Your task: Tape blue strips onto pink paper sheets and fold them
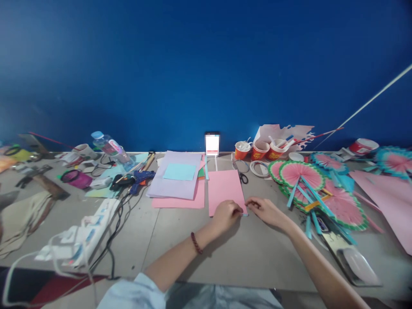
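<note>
A pink paper sheet (225, 187) lies flat on the table in front of me. My left hand (227, 214) is closed at its lower right part, with the fingers curled in. A tiny pale blue piece (245, 215) shows beside those fingertips, at the sheet's corner; I cannot tell whether they grip it. Just to the right, my right hand (264, 210) has its thumb and fingers pressed together near the sheet's right edge. Whatever is between them is too small to make out. Black-handled scissors (243, 177) lie past the sheet's upper right corner.
Left of the sheet are stacked purple paper (172, 184), a blue glue gun (141, 177), a bottle (112, 148) and a power strip (96, 231). Paper cups (260, 150) stand along the wall. Pink-and-green folded paper fans (346, 204) and a mouse (357, 262) lie at right.
</note>
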`<state>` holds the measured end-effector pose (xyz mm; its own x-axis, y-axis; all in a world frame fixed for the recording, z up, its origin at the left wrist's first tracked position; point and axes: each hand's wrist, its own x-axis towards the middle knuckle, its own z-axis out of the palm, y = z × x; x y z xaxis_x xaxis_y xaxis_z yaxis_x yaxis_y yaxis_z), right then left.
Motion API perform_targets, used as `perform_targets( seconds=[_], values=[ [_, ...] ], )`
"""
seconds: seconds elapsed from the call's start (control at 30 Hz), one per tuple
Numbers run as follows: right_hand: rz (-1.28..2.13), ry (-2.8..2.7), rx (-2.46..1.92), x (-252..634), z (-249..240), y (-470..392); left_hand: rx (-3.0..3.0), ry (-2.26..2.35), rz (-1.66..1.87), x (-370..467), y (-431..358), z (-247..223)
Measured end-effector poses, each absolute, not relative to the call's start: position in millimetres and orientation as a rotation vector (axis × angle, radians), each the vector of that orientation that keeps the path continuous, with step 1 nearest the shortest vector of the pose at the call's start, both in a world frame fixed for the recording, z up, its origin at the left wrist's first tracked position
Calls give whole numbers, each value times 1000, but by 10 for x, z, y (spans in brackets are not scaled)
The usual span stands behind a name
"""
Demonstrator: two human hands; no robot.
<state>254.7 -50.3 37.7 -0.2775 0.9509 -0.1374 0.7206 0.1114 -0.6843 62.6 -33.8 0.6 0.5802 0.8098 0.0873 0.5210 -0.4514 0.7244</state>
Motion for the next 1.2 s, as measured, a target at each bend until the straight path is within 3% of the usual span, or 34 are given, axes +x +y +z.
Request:
perform_targets(
  seconds=[0.2,0.53,1.2],
  values=[
    [589,-2216,-1409,2603,198,-732,2117,1031,598,611,-352,72],
    [73,-2339,-1441,2582,-106,-1134,2105,1082,531,640,-305,59],
    [85,-2249,-1505,2455,-115,-1184,2131,1032,495,615,-313,156]
  ],
)
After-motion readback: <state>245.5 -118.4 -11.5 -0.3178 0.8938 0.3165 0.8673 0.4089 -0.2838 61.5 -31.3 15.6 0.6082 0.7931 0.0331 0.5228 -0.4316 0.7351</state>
